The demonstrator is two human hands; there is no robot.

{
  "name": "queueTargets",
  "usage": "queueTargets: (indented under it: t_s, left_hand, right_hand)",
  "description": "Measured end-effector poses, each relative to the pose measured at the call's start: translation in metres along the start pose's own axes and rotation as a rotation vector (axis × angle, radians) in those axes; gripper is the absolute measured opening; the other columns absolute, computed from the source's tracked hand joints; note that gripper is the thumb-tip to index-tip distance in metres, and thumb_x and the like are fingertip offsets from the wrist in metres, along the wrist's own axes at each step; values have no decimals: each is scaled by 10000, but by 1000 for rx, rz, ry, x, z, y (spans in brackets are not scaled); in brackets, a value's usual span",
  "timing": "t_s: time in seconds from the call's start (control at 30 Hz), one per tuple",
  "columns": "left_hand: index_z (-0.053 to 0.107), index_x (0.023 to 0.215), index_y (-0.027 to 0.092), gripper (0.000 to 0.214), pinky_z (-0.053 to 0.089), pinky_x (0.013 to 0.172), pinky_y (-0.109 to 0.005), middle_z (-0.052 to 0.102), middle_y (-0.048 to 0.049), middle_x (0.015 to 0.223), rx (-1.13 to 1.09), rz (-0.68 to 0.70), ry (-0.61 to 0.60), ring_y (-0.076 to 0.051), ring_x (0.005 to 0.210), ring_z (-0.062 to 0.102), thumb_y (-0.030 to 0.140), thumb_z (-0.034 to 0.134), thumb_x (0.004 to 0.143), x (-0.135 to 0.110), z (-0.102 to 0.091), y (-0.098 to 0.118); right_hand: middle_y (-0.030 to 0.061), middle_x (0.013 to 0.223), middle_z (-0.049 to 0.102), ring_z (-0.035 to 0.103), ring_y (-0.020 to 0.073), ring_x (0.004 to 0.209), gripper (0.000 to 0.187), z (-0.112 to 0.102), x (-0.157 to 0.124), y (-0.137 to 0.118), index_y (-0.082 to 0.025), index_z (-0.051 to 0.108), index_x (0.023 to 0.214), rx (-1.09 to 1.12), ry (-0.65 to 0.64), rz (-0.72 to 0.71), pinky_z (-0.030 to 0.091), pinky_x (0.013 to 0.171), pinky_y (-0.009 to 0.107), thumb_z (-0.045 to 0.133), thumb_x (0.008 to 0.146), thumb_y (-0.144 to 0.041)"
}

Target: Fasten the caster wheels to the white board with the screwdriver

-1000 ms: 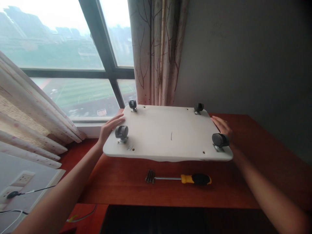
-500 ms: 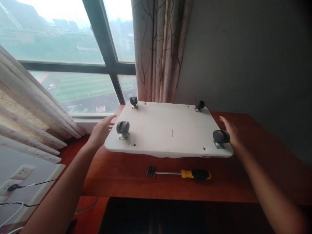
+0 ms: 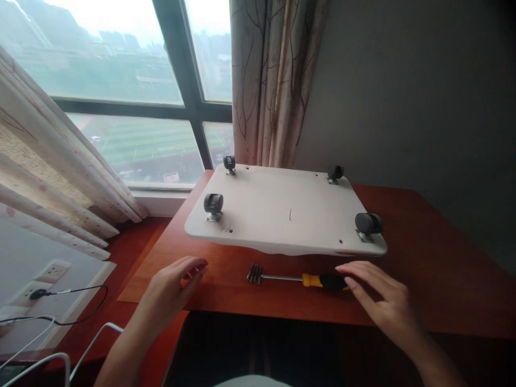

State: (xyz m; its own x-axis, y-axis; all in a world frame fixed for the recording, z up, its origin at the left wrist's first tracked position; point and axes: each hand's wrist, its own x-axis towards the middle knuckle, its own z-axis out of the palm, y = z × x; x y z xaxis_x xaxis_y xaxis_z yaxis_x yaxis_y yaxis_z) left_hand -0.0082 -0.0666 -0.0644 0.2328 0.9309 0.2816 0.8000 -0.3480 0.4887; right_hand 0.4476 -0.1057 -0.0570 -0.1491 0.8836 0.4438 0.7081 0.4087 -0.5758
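A white board [image 3: 282, 215] lies upside down on the red-brown table [image 3: 423, 279], with a black caster at each corner: near left [image 3: 213, 204], near right [image 3: 368, 223], far left [image 3: 229, 162], far right [image 3: 335, 172]. In front of it lies a screwdriver [image 3: 310, 280] with a yellow and black handle, and several dark screws [image 3: 254, 273] lie at its tip. My right hand [image 3: 382, 298] hovers open, fingertips just over the black end of the handle. My left hand [image 3: 171, 287] is open above the table's near left part, holding nothing.
A window [image 3: 121, 97] and patterned curtains [image 3: 270, 80] stand behind the table; a grey wall is at the right. Lower left, a white surface carries wall sockets [image 3: 48, 271] with a black plug and cables [image 3: 60, 322]. The table's near edge is right below my hands.
Both hands have left the sides of the board and pulled back toward me. The right one now hovers at the screwdriver handle, the left over the table's near left. The board lies still.
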Motion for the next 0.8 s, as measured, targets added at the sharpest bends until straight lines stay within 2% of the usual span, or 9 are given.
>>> queueTargets:
  t_s: [0.1, 0.17, 0.3, 0.4, 0.57, 0.8]
  left_hand:
    - [683, 1002, 224, 169, 546, 718, -239, 729, -44, 940, -71, 73, 19, -167, 774, 698, 310, 539, 982, -3, 18, 25]
    - [676, 1031, 227, 163, 547, 758, -254, 714, -59, 977, -71, 111, 17, -176, 839, 697, 255, 521, 991, 0, 29, 43]
    - [676, 1059, 237, 166, 543, 773, -285, 688, -72, 1001, -74, 191, -85, -195, 888, 674, 212, 527, 990, 9, 48, 71]
    - [679, 1052, 234, 170, 539, 778, -313, 676, -77, 1005, -58, 215, -156, -208, 894, 655, 207, 520, 998, 12, 56, 82]
    - [677, 1072, 231, 160, 535, 817, -362, 660, -78, 1035, 26, 170, -196, -233, 925, 639, 177, 562, 975, 14, 65, 83]
    - [685, 1083, 242, 163, 529, 818, -365, 647, -76, 1028, 81, 210, -256, -243, 948, 622, 185, 610, 950, 21, 65, 93]
  right_hand:
    - [33, 1171, 742, 692, 254, 1110, 255, 27, -6, 2, -307, 710, 1188, -80, -64, -114, 585, 985, 434, 607, 960, -261]
    - [41, 1226, 726, 677, 260, 1152, 278, 40, -8, 5, -300, 698, 1224, -126, -103, -113, 575, 1013, 449, 611, 960, -279]
    - [52, 1333, 677, 633, 270, 1246, 331, 54, -13, 12, -295, 680, 1272, -160, -166, -91, 563, 1046, 459, 623, 946, -284]
    - [52, 1345, 667, 621, 271, 1263, 322, 57, -16, 21, -293, 685, 1262, -148, -152, -89, 562, 1051, 460, 614, 949, -262]
    - [53, 1210, 724, 692, 253, 1133, 280, 52, -21, 29, -307, 709, 1229, -78, -142, -72, 594, 992, 428, 583, 981, -282]
    - [56, 1170, 739, 710, 247, 1090, 267, 44, -27, 30, -304, 739, 1201, -26, -102, -29, 606, 963, 401, 592, 983, -350]
